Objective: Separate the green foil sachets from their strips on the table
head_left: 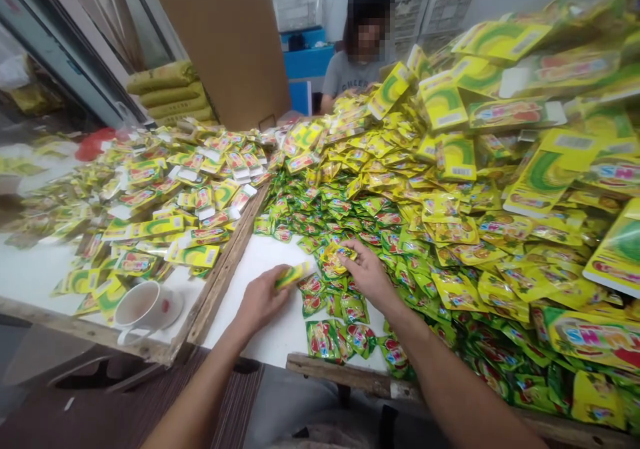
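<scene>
My left hand (261, 297) is closed on a small yellow-green sachet (294, 274), held edge-on above the white table (270, 332). My right hand (367, 272) rests just to its right, fingers curled on a small bunch of yellow sachets (336, 257). Green sachets (345, 332) lie scattered on the table under and in front of both hands. A huge heap of yellow and green packets (490, 189) rises to the right.
A second table (30, 275) on the left carries several yellow packets and a cup of milky tea on a saucer (143, 307) near its front edge. Another person (363, 55) sits at the far end. A brown board (225, 42) leans behind.
</scene>
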Available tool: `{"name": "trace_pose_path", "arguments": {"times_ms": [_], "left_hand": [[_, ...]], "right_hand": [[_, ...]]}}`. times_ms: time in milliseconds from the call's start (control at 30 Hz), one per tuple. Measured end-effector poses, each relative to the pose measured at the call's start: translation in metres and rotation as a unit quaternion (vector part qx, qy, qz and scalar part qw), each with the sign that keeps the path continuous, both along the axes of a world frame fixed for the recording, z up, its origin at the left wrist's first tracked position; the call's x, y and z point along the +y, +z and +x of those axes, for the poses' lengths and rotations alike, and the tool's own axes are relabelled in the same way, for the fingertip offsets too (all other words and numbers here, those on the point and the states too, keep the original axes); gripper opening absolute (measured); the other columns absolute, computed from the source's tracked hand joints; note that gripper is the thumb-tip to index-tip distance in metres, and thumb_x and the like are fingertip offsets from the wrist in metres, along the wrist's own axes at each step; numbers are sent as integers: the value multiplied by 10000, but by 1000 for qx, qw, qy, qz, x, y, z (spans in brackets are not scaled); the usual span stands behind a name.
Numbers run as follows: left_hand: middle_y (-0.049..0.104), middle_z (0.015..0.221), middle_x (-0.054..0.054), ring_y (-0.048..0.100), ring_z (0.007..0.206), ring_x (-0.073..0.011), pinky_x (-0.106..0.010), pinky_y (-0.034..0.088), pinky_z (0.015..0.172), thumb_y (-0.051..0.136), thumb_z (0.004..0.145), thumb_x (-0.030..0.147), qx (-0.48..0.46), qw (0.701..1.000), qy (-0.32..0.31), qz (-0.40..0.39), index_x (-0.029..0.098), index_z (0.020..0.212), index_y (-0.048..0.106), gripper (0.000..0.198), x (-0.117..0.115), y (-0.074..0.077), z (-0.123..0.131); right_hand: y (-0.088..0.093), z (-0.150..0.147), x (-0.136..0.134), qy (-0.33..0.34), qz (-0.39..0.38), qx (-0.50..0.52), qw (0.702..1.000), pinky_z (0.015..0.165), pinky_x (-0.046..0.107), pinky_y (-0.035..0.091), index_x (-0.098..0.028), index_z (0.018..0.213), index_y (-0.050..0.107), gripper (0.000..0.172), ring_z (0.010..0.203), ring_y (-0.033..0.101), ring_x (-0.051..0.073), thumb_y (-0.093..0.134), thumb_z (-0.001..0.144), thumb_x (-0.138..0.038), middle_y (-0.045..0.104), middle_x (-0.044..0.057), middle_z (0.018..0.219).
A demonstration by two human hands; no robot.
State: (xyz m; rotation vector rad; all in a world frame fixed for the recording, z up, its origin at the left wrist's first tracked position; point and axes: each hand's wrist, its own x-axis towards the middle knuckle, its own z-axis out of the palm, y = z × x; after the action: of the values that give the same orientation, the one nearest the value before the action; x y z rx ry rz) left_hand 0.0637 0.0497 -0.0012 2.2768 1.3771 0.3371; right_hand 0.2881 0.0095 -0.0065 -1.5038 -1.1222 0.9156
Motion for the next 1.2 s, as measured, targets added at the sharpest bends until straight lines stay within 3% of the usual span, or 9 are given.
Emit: {"name": "trace_pose_path", "arguments": {"times_ms": [100,233,367,533,733,900,1000,1100,1200], "left_hand": [[667,747,-23,589,648,-195,-272,420,596,481,831,383,-101,990,36,-94,178,1007,610,299,-6,4,3],[679,899,-39,610,830,-209,-273,461,720,610,759,422,-298,931,11,-211,167,989,597,343,-17,0,19],[663,1045,-71,597,974,-235,-322,462,844,653,741,373,-417,862,27,-286,165,1123,551,447,-25,-5,26],[667,1070,-76,605,975,-236,-321,470,833,684,723,338,-437,825,28,-359,167,1146,573,470,-25,-4,20],[702,966,-75,652,785,-184,-273,491,729,724,688,307,-438,782,29,-441,157,1098,603,452,-23,-2,18],[709,944,-81,672,724,-189,-285,511,691,749,656,275,-470,747,65,-466,168,1137,554,529,-25,-1,17],[708,959,-70,678,751,-198,-287,518,688,752,649,283,-486,746,89,-447,195,1180,515,588,-26,-3,12],[701,993,-72,679,744,-193,-287,519,692,762,632,293,-490,754,105,-426,206,1217,487,653,-24,-7,6],[697,1010,-73,681,766,-201,-291,516,704,767,623,282,-483,765,120,-410,206,1237,473,685,-22,-10,3]], "right_hand": [[-2,-3,5,-36,11,90,995,465,227,330,-180,863,590,365,474,386,97,681,611,-427,445,-67,526],[-2,-14,10,-54,44,182,981,558,262,437,-174,795,598,395,572,517,131,723,564,-471,591,-11,642],[-2,-17,7,1,32,89,995,555,260,434,-165,740,649,338,582,520,135,705,608,-471,602,0,651],[-2,-8,2,69,35,-61,995,632,280,438,-184,740,704,251,691,557,157,682,675,-425,647,24,774],[-7,-19,3,13,127,-162,979,748,328,431,-209,682,699,165,794,550,182,709,697,-373,651,31,758],[4,-11,-1,51,90,-192,976,779,339,430,-210,807,712,190,848,555,199,651,755,-382,673,35,779],[9,5,-5,72,68,-253,962,830,381,407,-242,1084,642,328,959,549,221,576,806,-404,687,47,918],[4,12,-6,119,48,-377,917,886,467,345,-251,1127,619,438,1118,477,292,664,724,-419,653,83,1100],[-6,9,-4,132,66,-429,891,883,467,324,-245,995,672,222,1073,517,273,604,797,-321,697,70,990]]}}
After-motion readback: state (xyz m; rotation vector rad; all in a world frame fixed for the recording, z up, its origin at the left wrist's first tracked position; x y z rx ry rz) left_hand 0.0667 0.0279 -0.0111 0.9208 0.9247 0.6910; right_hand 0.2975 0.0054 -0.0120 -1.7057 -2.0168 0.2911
